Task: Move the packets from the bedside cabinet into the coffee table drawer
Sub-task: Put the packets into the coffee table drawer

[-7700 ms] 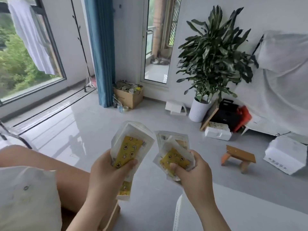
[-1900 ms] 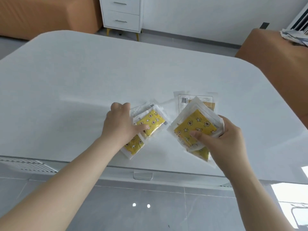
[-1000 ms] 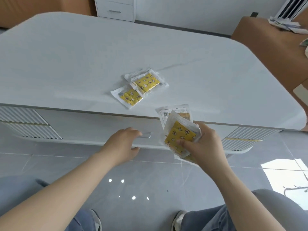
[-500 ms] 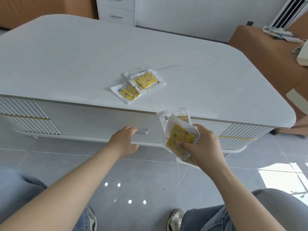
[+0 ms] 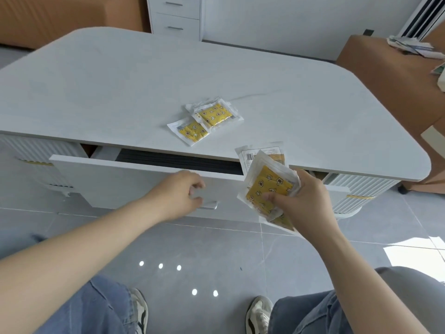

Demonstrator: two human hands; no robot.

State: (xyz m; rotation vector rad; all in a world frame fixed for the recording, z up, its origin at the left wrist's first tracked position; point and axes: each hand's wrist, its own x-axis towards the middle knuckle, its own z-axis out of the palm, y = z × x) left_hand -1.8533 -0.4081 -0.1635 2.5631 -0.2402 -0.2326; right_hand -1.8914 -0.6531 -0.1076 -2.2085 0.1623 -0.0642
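Two yellow-patterned packets (image 5: 206,121) lie overlapping on the white coffee table (image 5: 120,75), close to its near edge. Below that edge the white drawer (image 5: 125,182) stands pulled out a little, showing a dark gap behind its front. My left hand (image 5: 179,195) curls round the metal drawer handle (image 5: 210,205). My right hand (image 5: 304,200) grips a bunch of the same yellow packets (image 5: 267,182) in clear wrappers, held in front of the drawer's right end.
A white chest of drawers (image 5: 175,15) stands behind the table. A brown cabinet (image 5: 385,68) with papers on top is at the right. My knees and shoes are on the grey tiled floor (image 5: 216,249) in front of the table.
My left hand has pulled the drawer out a little; half a second ago it was closed. My right hand still holds its packets near the drawer front.
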